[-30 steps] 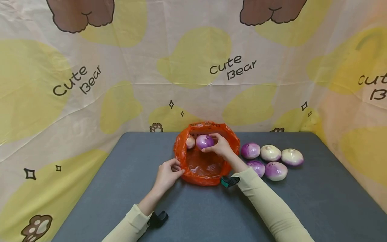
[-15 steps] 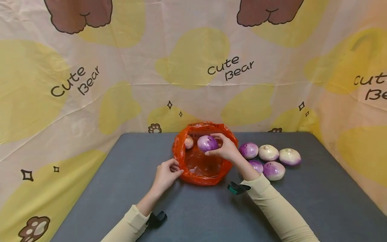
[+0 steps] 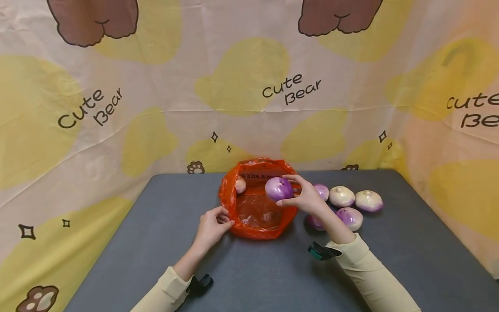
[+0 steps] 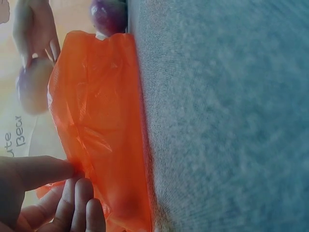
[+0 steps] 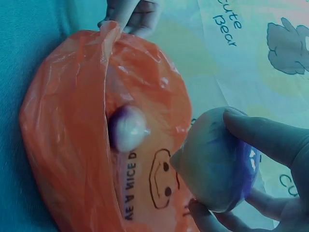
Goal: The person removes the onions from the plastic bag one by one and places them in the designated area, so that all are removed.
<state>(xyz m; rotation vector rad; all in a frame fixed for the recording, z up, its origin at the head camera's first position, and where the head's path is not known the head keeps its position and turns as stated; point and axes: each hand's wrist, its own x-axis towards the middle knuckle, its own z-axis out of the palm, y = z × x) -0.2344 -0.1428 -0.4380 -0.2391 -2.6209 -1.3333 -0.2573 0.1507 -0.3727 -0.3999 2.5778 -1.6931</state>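
Note:
An orange plastic bag stands with its mouth spread wide near the back of the table. My left hand pinches the bag's rim at its left front, thumb against fingers in the left wrist view. Over the right side of the mouth, my right hand holds a purple-and-white onion between thumb and fingers. The right wrist view shows this held onion above the rim, its pointed tip toward the bag. Inside, another onion lies against the bag's left back.
Several more onions sit on the grey table right of the bag, among them a pale onion and a white onion. My right forearm partly covers the nearest ones. A printed cloth hangs behind the table.
My right hand has moved right and up with the onion, from deep over the bag's middle to its right side. My left hand keeps its place at the rim. The head view has shifted slightly.

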